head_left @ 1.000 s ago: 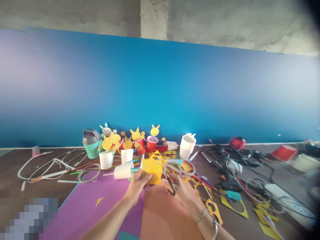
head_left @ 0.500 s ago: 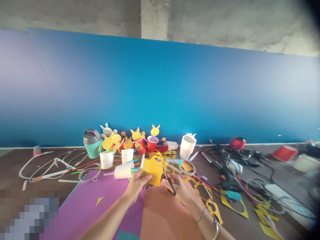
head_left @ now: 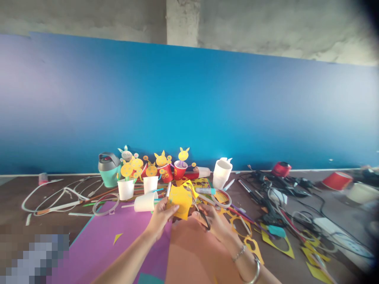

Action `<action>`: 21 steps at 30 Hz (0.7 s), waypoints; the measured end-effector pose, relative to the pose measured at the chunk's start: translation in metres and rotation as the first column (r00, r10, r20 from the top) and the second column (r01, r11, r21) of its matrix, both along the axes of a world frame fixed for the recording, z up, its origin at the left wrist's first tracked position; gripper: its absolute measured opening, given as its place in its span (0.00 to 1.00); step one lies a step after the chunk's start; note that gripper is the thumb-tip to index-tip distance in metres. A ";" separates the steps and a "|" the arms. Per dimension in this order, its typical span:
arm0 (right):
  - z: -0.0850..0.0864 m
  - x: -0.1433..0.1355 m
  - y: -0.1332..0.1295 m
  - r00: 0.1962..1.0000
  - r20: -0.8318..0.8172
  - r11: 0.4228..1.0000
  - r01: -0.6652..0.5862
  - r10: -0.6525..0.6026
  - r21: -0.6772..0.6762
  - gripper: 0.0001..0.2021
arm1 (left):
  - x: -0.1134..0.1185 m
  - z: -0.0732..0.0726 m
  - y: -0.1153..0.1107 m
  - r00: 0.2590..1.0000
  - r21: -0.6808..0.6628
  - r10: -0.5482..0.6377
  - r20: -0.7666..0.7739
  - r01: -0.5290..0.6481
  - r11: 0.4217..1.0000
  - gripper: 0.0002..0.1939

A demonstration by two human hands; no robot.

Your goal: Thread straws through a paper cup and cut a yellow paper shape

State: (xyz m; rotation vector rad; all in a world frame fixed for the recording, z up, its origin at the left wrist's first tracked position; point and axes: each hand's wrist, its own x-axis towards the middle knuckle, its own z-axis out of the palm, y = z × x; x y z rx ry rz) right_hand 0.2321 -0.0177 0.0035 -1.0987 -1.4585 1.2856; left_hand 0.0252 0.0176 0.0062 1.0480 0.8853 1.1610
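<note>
A yellow paper piece (head_left: 180, 200) is pinched at its lower left between the thumb and fingers of my left hand (head_left: 162, 216). My right hand (head_left: 209, 221) is closed on dark-handled scissors (head_left: 203, 219), whose blades point up at the right edge of the paper. A narrow flap of the paper curls beside the blades. Beneath both hands lie a purple sheet (head_left: 109, 244) and an orange-brown sheet (head_left: 198, 252). A white cup (head_left: 144, 202) lies on its side left of my left hand.
Cups with yellow paper animal heads (head_left: 161, 159) stand at the back, beside a teal container (head_left: 109, 173). A white cup (head_left: 222, 172) stands right of them. White cables lie left; black cables (head_left: 272, 213), a power strip (head_left: 343, 238) and yellow scraps (head_left: 251, 246) lie right.
The strip at the paper's right edge has curled further outward, away from the rest. The scissors and my right hand have shifted slightly to the right.
</note>
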 end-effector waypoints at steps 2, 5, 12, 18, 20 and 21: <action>-0.001 0.002 0.001 1.000 -0.007 1.000 -0.002 0.002 -0.010 0.24 | 0.000 0.000 -0.001 1.000 0.021 0.000 -0.009 0.001 1.000 0.20; 0.000 0.004 0.002 0.999 0.011 1.000 -0.031 0.031 0.006 0.24 | 0.000 0.000 -0.002 1.000 0.042 0.014 -0.021 -0.013 0.999 0.19; 0.012 0.007 -0.003 0.997 0.050 0.998 -0.062 0.062 0.006 0.22 | 0.000 0.001 -0.003 0.997 0.047 0.075 0.001 -0.075 0.996 0.18; 0.006 0.002 -0.001 0.998 -0.050 0.999 -0.032 0.031 -0.013 0.22 | 0.006 0.002 -0.012 0.962 -0.121 0.048 0.267 -0.016 0.993 0.17; 0.004 -0.001 -0.001 0.998 -0.064 1.000 -0.008 0.007 -0.013 0.22 | 0.008 0.006 -0.017 0.949 -0.156 -0.007 0.314 0.059 0.986 0.16; 0.004 -0.002 -0.001 0.998 -0.065 1.000 0.005 -0.006 -0.013 0.22 | 0.009 0.008 -0.020 0.944 -0.163 -0.025 0.330 0.082 0.983 0.17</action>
